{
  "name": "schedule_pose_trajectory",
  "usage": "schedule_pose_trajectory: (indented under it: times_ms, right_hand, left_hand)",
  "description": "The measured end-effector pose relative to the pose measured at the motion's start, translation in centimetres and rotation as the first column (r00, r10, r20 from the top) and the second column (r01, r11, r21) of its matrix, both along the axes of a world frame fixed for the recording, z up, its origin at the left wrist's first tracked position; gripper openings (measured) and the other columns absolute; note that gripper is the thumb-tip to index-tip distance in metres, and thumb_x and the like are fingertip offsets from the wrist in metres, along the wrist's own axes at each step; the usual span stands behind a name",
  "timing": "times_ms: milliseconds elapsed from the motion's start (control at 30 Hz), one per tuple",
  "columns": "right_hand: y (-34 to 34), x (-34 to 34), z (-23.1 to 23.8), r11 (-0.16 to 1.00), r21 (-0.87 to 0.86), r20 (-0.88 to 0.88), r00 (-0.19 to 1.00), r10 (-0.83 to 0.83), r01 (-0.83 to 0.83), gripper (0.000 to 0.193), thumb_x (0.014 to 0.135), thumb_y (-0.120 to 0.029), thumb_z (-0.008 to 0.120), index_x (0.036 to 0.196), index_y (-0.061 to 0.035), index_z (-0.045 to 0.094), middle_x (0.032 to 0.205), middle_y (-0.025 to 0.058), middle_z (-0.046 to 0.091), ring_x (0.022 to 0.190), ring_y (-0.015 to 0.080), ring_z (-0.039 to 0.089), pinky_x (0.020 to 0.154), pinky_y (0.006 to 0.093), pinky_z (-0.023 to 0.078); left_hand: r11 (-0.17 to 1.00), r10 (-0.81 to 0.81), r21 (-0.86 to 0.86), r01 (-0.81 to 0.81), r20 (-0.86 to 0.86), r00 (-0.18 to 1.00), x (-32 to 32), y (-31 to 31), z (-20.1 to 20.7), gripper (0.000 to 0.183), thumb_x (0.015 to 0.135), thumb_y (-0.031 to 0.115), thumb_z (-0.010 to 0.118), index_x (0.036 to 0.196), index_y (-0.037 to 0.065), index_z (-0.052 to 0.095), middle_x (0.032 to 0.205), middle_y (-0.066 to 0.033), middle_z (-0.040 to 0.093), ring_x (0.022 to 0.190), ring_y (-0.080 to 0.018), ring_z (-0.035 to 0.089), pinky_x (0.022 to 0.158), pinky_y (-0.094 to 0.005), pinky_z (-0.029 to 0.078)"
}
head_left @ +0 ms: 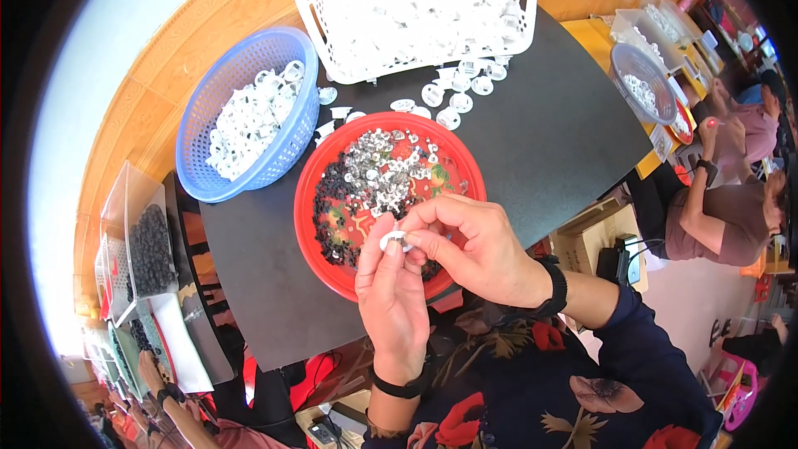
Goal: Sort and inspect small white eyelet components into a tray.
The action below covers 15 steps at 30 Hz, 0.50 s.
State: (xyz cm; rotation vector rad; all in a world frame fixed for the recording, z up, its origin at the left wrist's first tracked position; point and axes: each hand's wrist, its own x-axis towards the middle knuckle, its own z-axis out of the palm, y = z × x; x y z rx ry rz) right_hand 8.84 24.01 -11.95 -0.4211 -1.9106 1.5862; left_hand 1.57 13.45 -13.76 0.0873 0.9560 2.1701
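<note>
Over the near part of a round red tray (304,224), my two hands meet at a small white oval plastic part (388,241). My left hand (394,303) pinches this part between thumb and fingers. From the right, the thumb and forefinger of my right hand (474,249) close at its edge; whether they hold a tiny piece there is hidden. In the tray lie many small clear and silvery pieces (382,170), with small black pieces (328,199) along the left side.
A white basket (320,41) heaped with white parts stands at the back, with loose white parts (449,118) before it. At left is a blue basket (195,170) of similar parts on the dark table (549,141). Other people (715,208) work at right; another's hand (151,372) shows lower left.
</note>
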Motion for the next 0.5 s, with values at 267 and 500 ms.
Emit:
schedule_pose_trajectory:
  times_ms: [267, 500]
  right_hand:
    - [2.2, -0.4, 1.8, 0.983, 0.089, 0.168, 0.975, 0.146, -0.162, 0.007, 0.09, -0.006, 0.061, 0.093, -0.0009, 0.064, 0.076, 0.0074, 0.064, 0.065, 0.0133, 0.062, 0.059, 0.0266, 0.049]
    - [4.1, -0.3, -0.9, 0.773, 0.526, 0.491, 0.869, 0.063, -0.354, 0.006, 0.081, -0.009, 0.064, 0.085, -0.006, 0.065, 0.083, 0.0089, 0.061, 0.077, 0.0311, 0.062, 0.065, 0.0426, 0.048]
  left_hand:
    - [0.994, 0.045, -0.099, -0.056, -0.113, 0.993, -1.2, -0.5, 0.8, 0.042, 0.094, 0.002, 0.049, 0.133, -0.012, 0.043, 0.114, -0.0187, 0.06, 0.089, -0.0157, 0.059, 0.08, -0.028, 0.051]
    - [0.989, 0.127, -0.068, -0.128, -0.028, 0.992, -2.5, -1.8, 0.2, 0.047, 0.093, 0.004, 0.048, 0.136, -0.012, 0.037, 0.116, -0.0225, 0.058, 0.087, -0.0168, 0.059, 0.079, -0.0272, 0.051]
